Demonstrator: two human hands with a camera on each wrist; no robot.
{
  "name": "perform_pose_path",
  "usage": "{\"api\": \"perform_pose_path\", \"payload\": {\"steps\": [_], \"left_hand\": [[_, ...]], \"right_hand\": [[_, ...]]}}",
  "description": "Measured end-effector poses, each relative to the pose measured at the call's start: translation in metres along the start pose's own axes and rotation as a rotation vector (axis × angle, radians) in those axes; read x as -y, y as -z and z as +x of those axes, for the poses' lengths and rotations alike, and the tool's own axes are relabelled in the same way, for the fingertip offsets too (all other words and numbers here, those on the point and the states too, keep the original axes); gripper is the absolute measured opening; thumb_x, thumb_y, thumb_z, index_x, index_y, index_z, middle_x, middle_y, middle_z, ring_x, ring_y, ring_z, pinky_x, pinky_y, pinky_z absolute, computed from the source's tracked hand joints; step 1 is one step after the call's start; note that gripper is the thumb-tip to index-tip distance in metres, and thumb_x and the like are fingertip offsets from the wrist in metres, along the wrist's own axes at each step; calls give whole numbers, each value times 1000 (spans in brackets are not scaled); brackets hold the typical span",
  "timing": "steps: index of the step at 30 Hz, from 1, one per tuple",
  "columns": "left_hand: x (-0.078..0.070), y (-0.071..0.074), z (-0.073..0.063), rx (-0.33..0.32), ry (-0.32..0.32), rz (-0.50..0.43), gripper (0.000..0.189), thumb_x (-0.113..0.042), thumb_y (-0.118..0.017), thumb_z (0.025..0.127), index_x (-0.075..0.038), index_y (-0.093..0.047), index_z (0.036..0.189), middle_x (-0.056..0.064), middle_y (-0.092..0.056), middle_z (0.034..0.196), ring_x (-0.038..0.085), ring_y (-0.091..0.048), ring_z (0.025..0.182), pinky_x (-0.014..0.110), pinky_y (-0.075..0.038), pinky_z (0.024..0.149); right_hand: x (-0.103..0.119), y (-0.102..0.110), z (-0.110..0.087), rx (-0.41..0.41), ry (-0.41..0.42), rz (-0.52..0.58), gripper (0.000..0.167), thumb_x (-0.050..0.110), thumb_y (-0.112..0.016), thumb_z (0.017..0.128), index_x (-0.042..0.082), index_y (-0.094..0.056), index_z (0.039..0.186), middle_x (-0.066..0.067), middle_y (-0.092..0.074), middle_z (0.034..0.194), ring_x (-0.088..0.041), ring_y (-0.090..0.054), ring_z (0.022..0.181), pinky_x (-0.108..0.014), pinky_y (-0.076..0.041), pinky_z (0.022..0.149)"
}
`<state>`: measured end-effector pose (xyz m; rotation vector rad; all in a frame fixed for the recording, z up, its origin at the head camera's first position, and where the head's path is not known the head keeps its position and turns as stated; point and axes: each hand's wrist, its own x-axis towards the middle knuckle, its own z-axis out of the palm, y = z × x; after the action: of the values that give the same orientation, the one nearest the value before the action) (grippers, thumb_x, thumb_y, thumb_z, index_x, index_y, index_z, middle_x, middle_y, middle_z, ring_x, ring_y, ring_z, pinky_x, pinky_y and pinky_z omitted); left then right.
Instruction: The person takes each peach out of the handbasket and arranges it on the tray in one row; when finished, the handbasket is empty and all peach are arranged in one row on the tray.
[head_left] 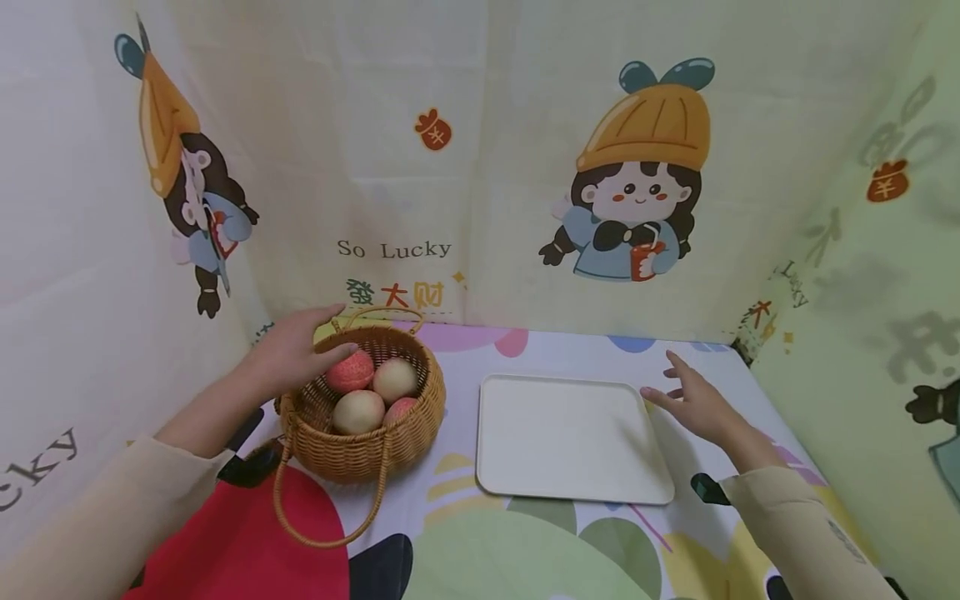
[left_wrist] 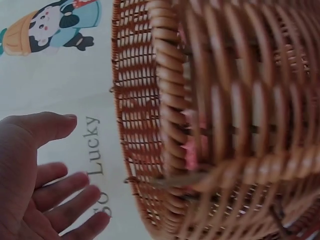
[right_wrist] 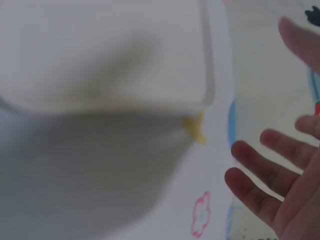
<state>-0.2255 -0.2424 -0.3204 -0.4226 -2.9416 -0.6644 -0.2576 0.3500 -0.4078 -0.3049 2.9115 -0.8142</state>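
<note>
A round wicker basket (head_left: 416, 446) stands on the left of the table. Inside lie a rough pinkish-red ball-shaped piece (head_left: 351, 372), pale round peach-like pieces (head_left: 358, 412) and a smaller pink one (head_left: 401, 410). Over the basket's left rim is my left hand (head_left: 292, 354), fingers spread and holding nothing; in the left wrist view it shows beside the wicker wall (left_wrist: 225, 100). My right hand (head_left: 697, 404) hovers at the right edge of a white rectangular tray (head_left: 570, 442), its fingers loosely spread with nothing in them.
One handle (head_left: 330, 543) of the basket hangs down toward the front, and the other (head_left: 386, 311) stands at the back. A patterned cloth covers the table (head_left: 525, 550). Printed fabric walls (head_left: 510, 167) rise behind and on both sides.
</note>
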Motion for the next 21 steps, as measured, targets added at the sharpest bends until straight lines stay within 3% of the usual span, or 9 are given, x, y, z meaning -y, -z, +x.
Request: {"api": "perform_pose_path", "payload": {"steps": [4, 8, 11, 15, 21], "left_hand": [[4, -6, -4, -21, -36, 13, 59, -27, -73, 94, 5, -56, 140, 28, -58, 135, 48, -52, 124, 64, -43, 98], [8, -13, -3, 48, -38, 31, 51, -23, -72, 94, 6, -61, 134, 26, -64, 127, 42, -60, 116, 60, -48, 93], [9, -18, 2, 103, -53, 38, 46, -19, -72, 94, 7, -63, 131, 24, -68, 120, 34, -65, 100, 53, -53, 85], [11, -22, 8, 139, -39, 54, 45, -19, -73, 93, 7, -65, 128, 20, -71, 112, 22, -57, 79, 41, -49, 71], [15, -25, 17, 186, -23, 99, 44, -18, -73, 92, 8, -65, 126, 14, -72, 100, 18, -55, 71, 37, -48, 66]], "right_hand": [[-16, -10, -8, 47, 22, 17, 101, 48, -71, 92, -1, -15, 160, -32, -31, 155, -53, -43, 132, -67, -44, 94], [-31, -19, -21, 94, 11, 27, 107, 48, -81, 82, 2, -23, 159, -32, -33, 155, -55, -36, 136, -73, -37, 96], [-42, -25, -33, 116, 9, 25, 111, 46, -85, 77, 2, -24, 159, -37, -36, 150, -58, -35, 134, -74, -36, 95], [-53, -32, -46, 138, 48, 45, 117, 40, -90, 72, -2, -23, 158, -39, -34, 150, -61, -34, 134, -74, -34, 96], [-53, -47, -53, 149, 137, 79, 129, 39, -96, 62, -9, -21, 155, -39, -26, 153, -63, -23, 137, -76, -25, 101]]}}
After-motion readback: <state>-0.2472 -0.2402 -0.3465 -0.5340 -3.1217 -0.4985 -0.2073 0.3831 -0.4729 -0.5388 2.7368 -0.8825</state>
